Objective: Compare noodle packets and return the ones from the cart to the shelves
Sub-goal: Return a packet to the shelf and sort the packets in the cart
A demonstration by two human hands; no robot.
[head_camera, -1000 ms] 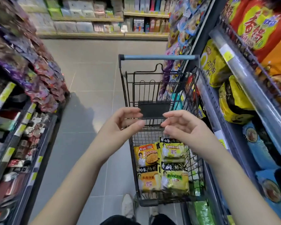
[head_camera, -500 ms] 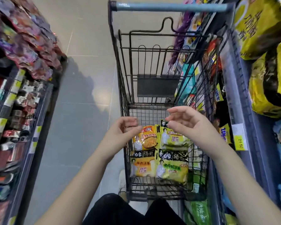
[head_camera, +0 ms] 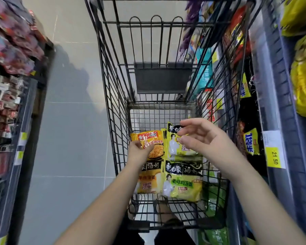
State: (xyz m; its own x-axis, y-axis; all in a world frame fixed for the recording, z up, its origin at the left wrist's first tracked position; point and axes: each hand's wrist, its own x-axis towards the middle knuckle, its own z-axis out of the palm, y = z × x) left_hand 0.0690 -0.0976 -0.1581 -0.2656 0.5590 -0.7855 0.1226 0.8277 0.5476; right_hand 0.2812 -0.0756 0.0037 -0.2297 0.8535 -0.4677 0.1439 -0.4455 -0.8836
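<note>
Forearms over cart [head_camera: 120,110]; left hand [head_camera: 139,153] pinches orange packet [head_camera: 153,138]; right hand [head_camera: 204,138] above green packet [head_camera: 175,149], grip unclear.

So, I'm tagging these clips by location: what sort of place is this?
A supermarket aisle, most likely: a black wire shopping cart holding yellow noodle packets, packed shelves either side, yellow price tag.

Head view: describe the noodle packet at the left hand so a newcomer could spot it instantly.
Look in the wire cart, at its packets. The orange packet lies far-left, pinched by the left hand. Only it has a red banner, not black.
</note>
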